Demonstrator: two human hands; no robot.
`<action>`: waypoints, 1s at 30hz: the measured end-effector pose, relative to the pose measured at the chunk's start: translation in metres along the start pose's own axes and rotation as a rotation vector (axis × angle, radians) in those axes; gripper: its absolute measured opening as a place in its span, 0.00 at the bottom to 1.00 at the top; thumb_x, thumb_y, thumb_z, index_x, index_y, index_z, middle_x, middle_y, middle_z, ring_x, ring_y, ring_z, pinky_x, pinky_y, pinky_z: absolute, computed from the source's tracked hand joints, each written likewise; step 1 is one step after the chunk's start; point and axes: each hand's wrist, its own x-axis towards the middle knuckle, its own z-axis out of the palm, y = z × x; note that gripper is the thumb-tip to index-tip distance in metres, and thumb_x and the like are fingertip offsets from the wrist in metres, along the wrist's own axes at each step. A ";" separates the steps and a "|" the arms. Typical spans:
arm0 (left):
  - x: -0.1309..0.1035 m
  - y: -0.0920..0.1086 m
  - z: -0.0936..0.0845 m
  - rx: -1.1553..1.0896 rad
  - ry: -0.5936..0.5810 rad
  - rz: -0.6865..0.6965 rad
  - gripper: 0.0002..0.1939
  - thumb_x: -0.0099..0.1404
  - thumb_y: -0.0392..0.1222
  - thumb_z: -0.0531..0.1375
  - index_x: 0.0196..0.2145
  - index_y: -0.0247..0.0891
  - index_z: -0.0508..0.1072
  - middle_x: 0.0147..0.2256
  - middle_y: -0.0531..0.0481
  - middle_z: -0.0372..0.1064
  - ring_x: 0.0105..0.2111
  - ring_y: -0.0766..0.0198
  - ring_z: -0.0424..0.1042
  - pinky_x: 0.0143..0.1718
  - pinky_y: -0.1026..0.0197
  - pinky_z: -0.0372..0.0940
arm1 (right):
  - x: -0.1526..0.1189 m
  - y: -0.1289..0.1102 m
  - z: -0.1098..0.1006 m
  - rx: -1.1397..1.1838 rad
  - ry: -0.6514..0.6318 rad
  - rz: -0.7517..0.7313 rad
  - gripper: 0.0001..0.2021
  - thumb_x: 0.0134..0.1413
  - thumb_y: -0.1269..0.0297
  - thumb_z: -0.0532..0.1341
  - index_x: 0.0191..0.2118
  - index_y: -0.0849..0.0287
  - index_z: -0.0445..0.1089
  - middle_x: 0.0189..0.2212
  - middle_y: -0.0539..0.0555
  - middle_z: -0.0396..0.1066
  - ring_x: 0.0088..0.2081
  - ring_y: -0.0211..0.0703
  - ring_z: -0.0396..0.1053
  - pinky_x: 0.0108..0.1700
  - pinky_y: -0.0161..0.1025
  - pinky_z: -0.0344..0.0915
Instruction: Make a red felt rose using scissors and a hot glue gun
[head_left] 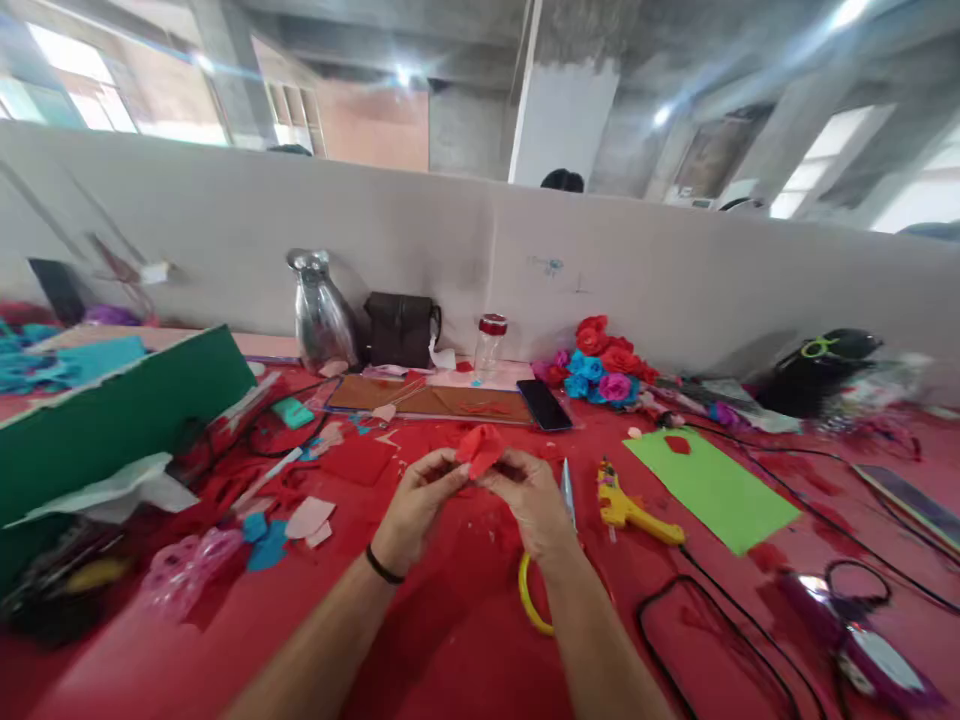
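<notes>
Head view, only one we have: we see the red piece [481,450] up above the red tabletop [450,645], near the middle, so we make it the clock's centre. Left hand [416,505] pinches it from 8 o'clock, right hand [534,502] from 4; both grips are clamped on it, thumbs and fingers in contact, though we can't tell whether the tips meet behind it. Step in hand, as we judge it: working the thin, soft-looking piece between the fingertips. We'd say the next move calls for a light touch, one pinch holding firm while the other shifts, since the piece could crease or slip. Around it, quickly: pink petals [309,518] at 8 to 9 o'clock, blue scraps [268,548] past them at 8, green box [127,405] out at 9 to 10. Metal jug [322,318] at 10, dark bag [400,330] at 11, jar [489,350] at 12. Phone [544,405] at 2, flower bunch [604,362] beyond it; bright green sheet [720,490] at 3. Yellow glue gun [637,512] lies at 4, its black cord [690,580] looping towards 5. In the way, we reckon: mostly the scissors [568,492] at 4 to 5, partly hidden by the right hand and forearm; that cord could snag a reach that side too. Space right around the piece looks workable.
</notes>
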 end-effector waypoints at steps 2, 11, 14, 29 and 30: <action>-0.002 0.001 0.002 0.013 0.005 0.021 0.11 0.42 0.41 0.72 0.25 0.39 0.78 0.26 0.55 0.73 0.28 0.70 0.68 0.34 0.67 0.62 | 0.000 0.000 0.000 0.007 0.016 -0.013 0.06 0.33 0.67 0.68 0.25 0.55 0.77 0.25 0.48 0.75 0.31 0.42 0.68 0.40 0.40 0.64; -0.003 0.002 0.003 0.098 -0.012 0.045 0.10 0.45 0.41 0.70 0.26 0.37 0.77 0.26 0.53 0.72 0.27 0.69 0.67 0.33 0.66 0.62 | -0.001 -0.001 0.001 0.043 0.012 -0.057 0.06 0.35 0.67 0.68 0.27 0.55 0.77 0.26 0.48 0.75 0.31 0.41 0.68 0.38 0.38 0.63; -0.002 0.001 0.002 0.096 -0.003 0.035 0.12 0.43 0.41 0.71 0.27 0.37 0.77 0.25 0.54 0.72 0.26 0.70 0.67 0.32 0.67 0.62 | -0.001 0.000 0.000 0.081 0.014 -0.067 0.05 0.35 0.68 0.69 0.26 0.55 0.77 0.25 0.47 0.74 0.29 0.38 0.67 0.36 0.36 0.62; -0.002 0.001 0.006 -0.166 0.195 0.007 0.12 0.41 0.38 0.72 0.25 0.37 0.75 0.26 0.55 0.72 0.27 0.71 0.70 0.34 0.67 0.65 | -0.003 0.014 0.011 0.097 0.253 -0.033 0.05 0.39 0.67 0.63 0.28 0.58 0.73 0.28 0.50 0.75 0.32 0.39 0.69 0.37 0.36 0.63; -0.001 0.001 0.006 -0.199 0.210 0.002 0.11 0.41 0.37 0.71 0.24 0.37 0.75 0.26 0.55 0.72 0.28 0.71 0.70 0.34 0.68 0.65 | -0.004 0.021 0.015 0.048 0.220 -0.033 0.06 0.40 0.68 0.63 0.30 0.58 0.72 0.30 0.50 0.75 0.34 0.40 0.69 0.40 0.37 0.64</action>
